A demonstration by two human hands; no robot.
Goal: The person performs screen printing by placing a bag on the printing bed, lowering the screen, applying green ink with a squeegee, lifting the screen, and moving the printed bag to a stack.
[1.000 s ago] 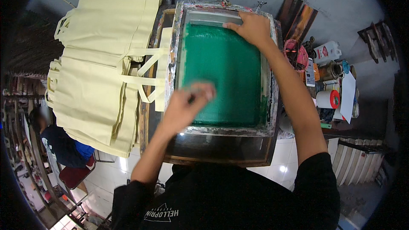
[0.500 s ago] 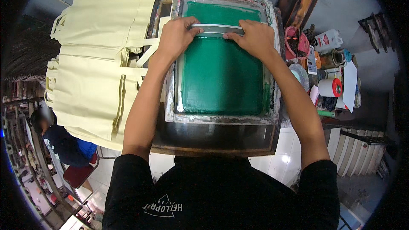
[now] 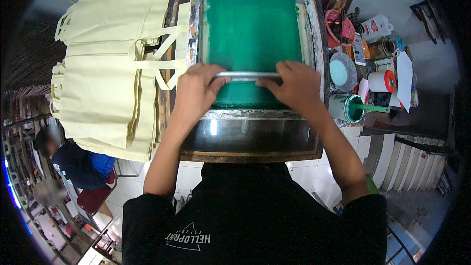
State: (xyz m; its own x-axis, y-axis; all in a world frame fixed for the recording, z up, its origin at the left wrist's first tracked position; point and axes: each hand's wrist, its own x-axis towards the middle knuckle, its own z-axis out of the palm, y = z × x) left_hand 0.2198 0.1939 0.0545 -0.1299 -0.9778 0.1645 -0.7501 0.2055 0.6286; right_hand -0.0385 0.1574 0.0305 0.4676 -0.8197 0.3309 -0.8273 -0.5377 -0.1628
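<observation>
A squeegee (image 3: pixel 245 75) with a pale metal handle lies crosswise over the near part of a green screen-printing frame (image 3: pixel 196 29). My left hand (image 3: pixel 198 86) is closed round its left end, thumb toward me. Round the right end my right hand (image 3: pixel 297 86) is closed in the same way. Green ink (image 3: pixel 252 24) coats the mesh, both beyond the squeegee and in a strip nearer me. The blade's lower edge is hidden under the handle. Beneath the frame's left side, part of a pale yellow tote bag (image 3: pixel 182 29) with its straps sticks out.
Stacks of pale yellow bags (image 3: pixel 105 88) fill the left side. On the right stand a tub of green ink (image 3: pixel 351 108) with a green stick, a pink basket (image 3: pixel 340 28), a white jug (image 3: pixel 377 27) and a clear bowl (image 3: pixel 342 72). A seated person (image 3: pixel 81 164) is far left.
Both hands have drawn the squeegee toward me, from the frame's far part to its near part. The view has shifted, and the ink tub at right now shows.
</observation>
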